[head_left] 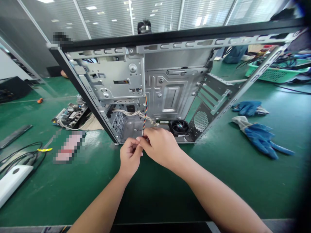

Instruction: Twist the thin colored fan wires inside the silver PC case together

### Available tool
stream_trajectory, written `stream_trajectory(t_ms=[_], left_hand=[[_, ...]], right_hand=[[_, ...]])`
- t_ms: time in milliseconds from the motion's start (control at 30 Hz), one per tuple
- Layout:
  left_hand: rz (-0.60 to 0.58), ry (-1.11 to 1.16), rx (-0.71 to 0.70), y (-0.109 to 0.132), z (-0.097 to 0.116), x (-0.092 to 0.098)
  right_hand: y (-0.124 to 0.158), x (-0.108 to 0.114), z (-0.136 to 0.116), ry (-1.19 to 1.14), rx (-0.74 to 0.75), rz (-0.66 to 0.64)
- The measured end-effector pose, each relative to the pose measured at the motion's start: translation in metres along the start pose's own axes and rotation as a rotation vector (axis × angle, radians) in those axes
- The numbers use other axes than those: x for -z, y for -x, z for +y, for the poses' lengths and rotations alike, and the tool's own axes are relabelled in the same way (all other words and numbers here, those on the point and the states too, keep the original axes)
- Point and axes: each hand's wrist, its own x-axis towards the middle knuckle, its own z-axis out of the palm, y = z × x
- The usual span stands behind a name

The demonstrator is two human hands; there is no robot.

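Note:
An open computer case (175, 35) stands on the green table, its inside facing me. From its drive cage (121, 74) hangs a twisted multicoloured cable (145, 113). My right hand (159, 144) pinches the lower end of this cable. Just left of it, my left hand (130, 155) is closed with thumb and finger together, touching the right fingertips. What sits between the left fingers is hidden. Behind my hands, a black cooling fan (179, 126) and a memory stick (163, 122) lie in the case bottom. White wires (131, 112) run across the lower left inside.
Blue work gloves (261, 137) lie at the right, before a green basket (274, 72) of cables. On the left are a circuit board (71, 115), a blurred pinkish object (69, 147), a white power strip (16, 181) and black cables (36, 155).

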Motion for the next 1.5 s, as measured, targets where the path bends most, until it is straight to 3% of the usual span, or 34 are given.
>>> stream_trajectory(t_ms=[500, 733, 933, 1500], left_hand=[[-0.076, -0.044, -0.025, 0.000, 0.006, -0.001], [-0.035, 0.033, -0.022, 0.000, 0.004, -0.003], [0.026, -0.037, -0.047, -0.001, 0.007, -0.003], [-0.003, -0.159, -0.066, 0.002, 0.010, -0.002]], right_hand=[[-0.001, -0.003, -0.005, 0.040, -0.036, -0.055], [-0.002, -0.002, -0.005, 0.049, -0.026, -0.055], [-0.002, -0.003, -0.003, 0.061, -0.017, -0.052], [-0.001, -0.003, -0.004, 0.057, -0.020, -0.045]])
